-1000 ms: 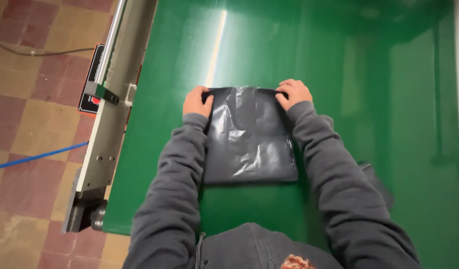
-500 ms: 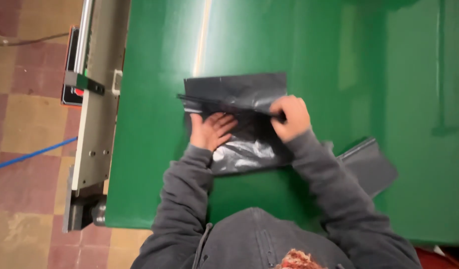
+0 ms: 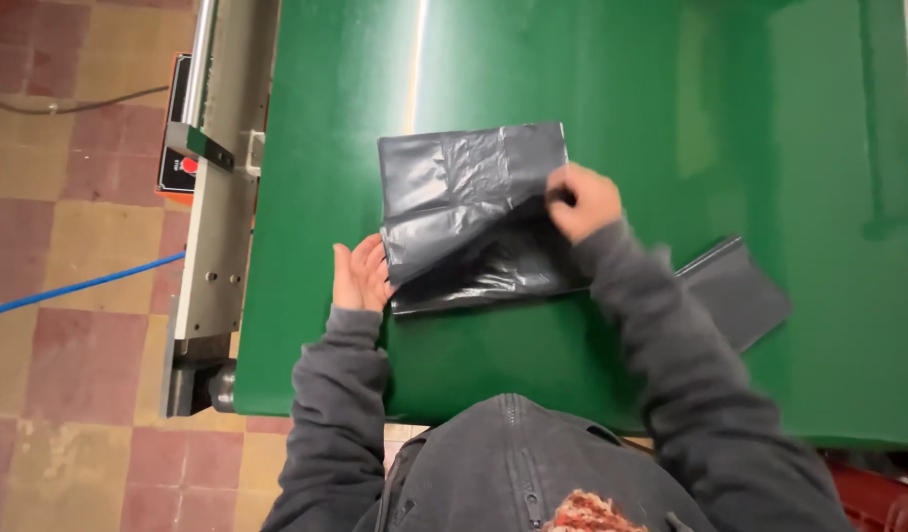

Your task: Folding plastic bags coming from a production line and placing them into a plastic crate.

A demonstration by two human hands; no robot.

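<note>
1. One crinkly, glossy grey plastic bag [image 3: 474,217] lies folded on the smooth green table [image 3: 730,108].
2. Right hand [image 3: 584,200] is pinched on its right edge.
3. Left hand [image 3: 360,276] is flat, fingers spread, touching the left edge.

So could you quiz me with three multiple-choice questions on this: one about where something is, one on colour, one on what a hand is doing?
1. Where is the second, flat grey bag?
A. by the person's right arm
B. on the floor
C. on the metal rail

2. What colour is the table?
A. red
B. green
C. white

3. What is the right hand doing to the bag?
A. resting flat and open on it
B. pinching a layer of it
C. hanging clear of it

Answers:
1 A, it lies on the table beside the right sleeve.
2 B, the whole top is green.
3 B, its fingers are closed on the plastic; the left hand lies open at the bag's left edge.
</note>
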